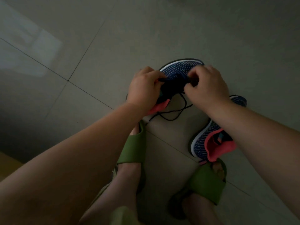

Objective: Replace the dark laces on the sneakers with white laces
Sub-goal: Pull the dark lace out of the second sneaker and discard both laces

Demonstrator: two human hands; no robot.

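Head view, dim light, left to right: left hand [144,88] curled on the near side of the navy knit sneaker [177,73] that sits on the tiled floor [97,46], fingers apparently pinching the dark lace [175,111] at the eyelet area; the exact pinch point is hidden by the knuckles. Loose lace ends trail from the tongue down onto the floor between the hands, so this looks like the unlacing step, dark lace partly out. Right hand [206,85] is curled over the far side of the same upper, gripping either lace or eyelet edge, can't tell which. Second sneaker [209,143], coral lining showing, lies near the right forearm by the green slides [134,146], apparently not started. No white laces in view. Next move, my read: pull the lace clear row by row, one hand bracing the shoe, then fetch the white lace.
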